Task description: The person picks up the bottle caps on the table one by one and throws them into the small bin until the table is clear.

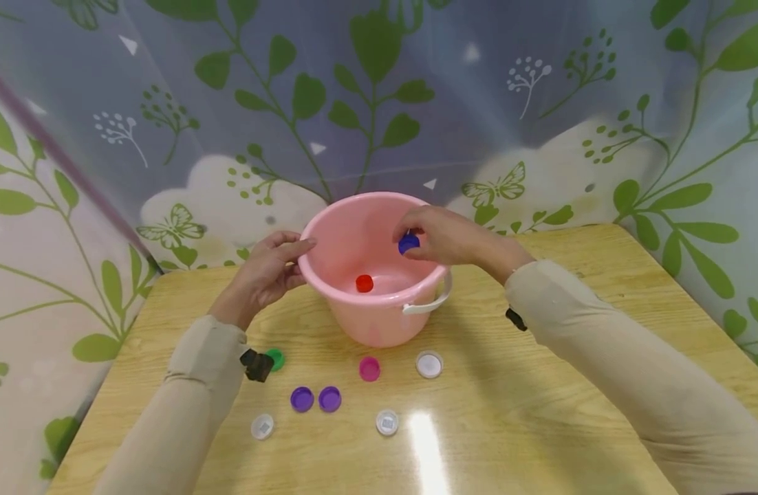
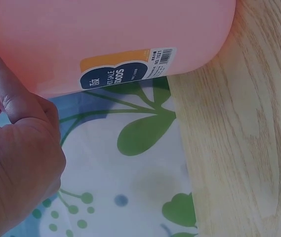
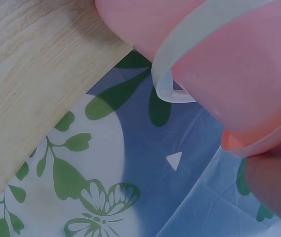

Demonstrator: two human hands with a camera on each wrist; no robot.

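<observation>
A pink bucket [image 1: 375, 322] with a white handle [image 1: 427, 305] stands on the table, its mouth facing up. My left hand [image 1: 264, 275] grips the bucket's left rim, thumb over the edge. The left wrist view shows a label [image 2: 125, 69] on the bucket's outer wall. Over the right side of the mouth, my right hand [image 1: 451, 237] pinches a blue bottle cap [image 1: 408, 243] between thumb and fingers. A red bottle cap [image 1: 364, 283] lies on the bucket's bottom. In the right wrist view the cap is hidden behind the rim, and only part of the hand [image 3: 276, 182] shows.
In front of the bucket lie a green cap [image 1: 275, 359], a magenta cap [image 1: 369, 369], two purple caps [image 1: 330, 399] and three whitish caps [image 1: 429, 364]. A leaf-patterned cloth [image 1: 379, 89] hangs behind the wooden table [image 1: 509, 412].
</observation>
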